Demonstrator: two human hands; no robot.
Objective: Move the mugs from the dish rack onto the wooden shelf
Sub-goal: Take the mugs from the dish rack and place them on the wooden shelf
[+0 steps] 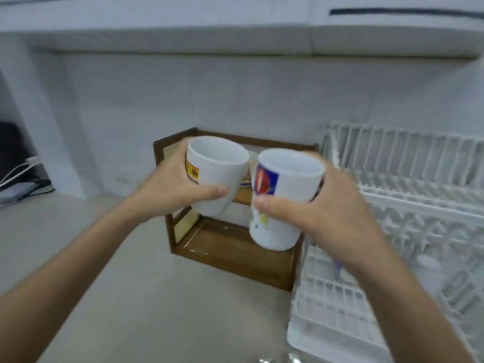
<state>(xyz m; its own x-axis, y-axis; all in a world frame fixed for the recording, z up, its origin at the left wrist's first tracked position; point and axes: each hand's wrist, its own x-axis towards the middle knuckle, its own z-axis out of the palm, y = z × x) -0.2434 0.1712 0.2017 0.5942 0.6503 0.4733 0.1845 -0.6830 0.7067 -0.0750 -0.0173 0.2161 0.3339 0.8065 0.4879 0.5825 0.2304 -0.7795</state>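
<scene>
My left hand (170, 187) grips a white mug with a yellow and red label (217, 174), held upright in the air in front of the wooden shelf (230, 250). My right hand (332, 213) grips a taller white mug with a blue and red print (282, 195), just right of the first mug. Both mugs hover in front of the shelf's upper level, mouths up. The two-tier shelf stands on the counter against the wall; behind the mugs something rounded shows on its upper board, mostly hidden. The white dish rack (408, 231) lies to the right.
A pale counter (136, 297) stretches in front and to the left. White wall cabinets hang overhead. At the far left, cables and a dark device (18, 179) sit on the counter. The dish rack's lower tray holds a small utensil (340, 271).
</scene>
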